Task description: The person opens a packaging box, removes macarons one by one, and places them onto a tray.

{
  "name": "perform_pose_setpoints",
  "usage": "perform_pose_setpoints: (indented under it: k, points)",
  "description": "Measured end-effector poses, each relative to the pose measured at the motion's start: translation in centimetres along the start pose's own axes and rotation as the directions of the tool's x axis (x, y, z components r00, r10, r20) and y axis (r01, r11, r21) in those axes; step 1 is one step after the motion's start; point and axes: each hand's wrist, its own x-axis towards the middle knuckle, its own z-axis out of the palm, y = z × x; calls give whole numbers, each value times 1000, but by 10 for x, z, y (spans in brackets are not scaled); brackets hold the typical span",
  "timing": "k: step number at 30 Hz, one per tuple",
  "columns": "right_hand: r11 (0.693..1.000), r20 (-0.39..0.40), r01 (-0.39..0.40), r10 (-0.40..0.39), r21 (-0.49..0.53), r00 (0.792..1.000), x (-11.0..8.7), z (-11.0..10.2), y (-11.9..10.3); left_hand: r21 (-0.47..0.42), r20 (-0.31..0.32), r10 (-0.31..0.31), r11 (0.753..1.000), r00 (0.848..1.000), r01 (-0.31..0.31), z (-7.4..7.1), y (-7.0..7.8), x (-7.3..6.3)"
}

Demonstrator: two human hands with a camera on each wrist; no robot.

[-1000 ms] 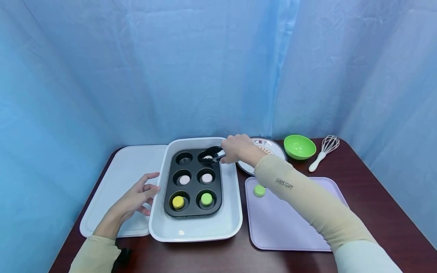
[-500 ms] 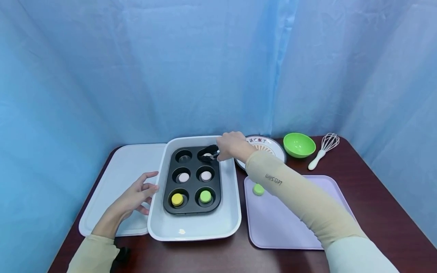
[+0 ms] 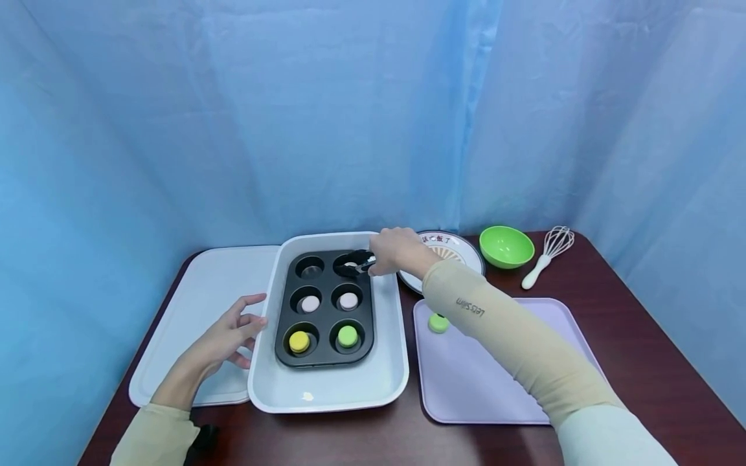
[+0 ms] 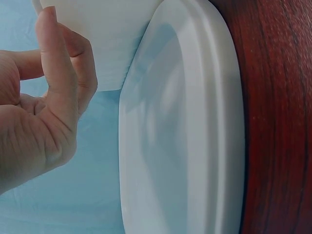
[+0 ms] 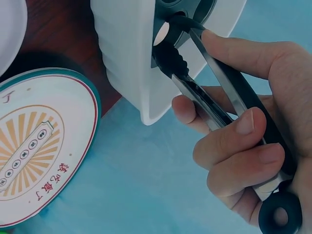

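My right hand (image 3: 398, 251) grips black and silver tongs (image 5: 231, 83), whose tips reach into the far right cup of a dark muffin tin (image 3: 326, 312). A pale macaron (image 5: 161, 33) shows between the tips; whether they touch it I cannot tell. Two pale pink macarons sit in the middle cups, a yellow macaron (image 3: 300, 342) and a green macaron (image 3: 348, 336) in the near cups. The tin lies inside a white tub (image 3: 326, 396). Beside the tub's left wall is my left hand (image 3: 229, 333), fingers loosely bent, fingertips at the rim.
A white tray (image 3: 215, 285) lies left, partly under the tub's edge. To the right are a lilac tray (image 3: 484, 375) bearing another green macaron (image 3: 438, 323), a patterned plate (image 5: 78, 102), a green bowl (image 3: 506, 247) and a whisk (image 3: 548, 255). Blue curtains (image 3: 350, 116) hang behind.
The tongs have shifted slightly and their arms look closer together within the far right cup. My left hand stays by the tub; the view has drifted slightly.
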Motion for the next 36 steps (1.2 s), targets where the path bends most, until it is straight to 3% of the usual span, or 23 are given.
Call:
perform_pose_setpoints:
  k: [6, 15, 25, 36]
  points:
    - [999, -22, 31, -31, 14, 999, -3, 3, 3, -1, 1, -1, 1000, 1000, 1, -2, 1, -1]
    - [995, -131, 78, -68, 70, 989, -7, 14, 16, -6, 10, 2, 1000, 1000, -2, -2, -1, 0]
    - [955, -230, 201, -150, 219, 962, -21, 24, 32, 2, 2, -7, 1000, 1000, 7, -2, 1, 0]
    - [928, -339, 265, -169, 261, 926, -41, 29, 44, 8, -5, -11, 1000, 1000, 11, -2, 0, 1]
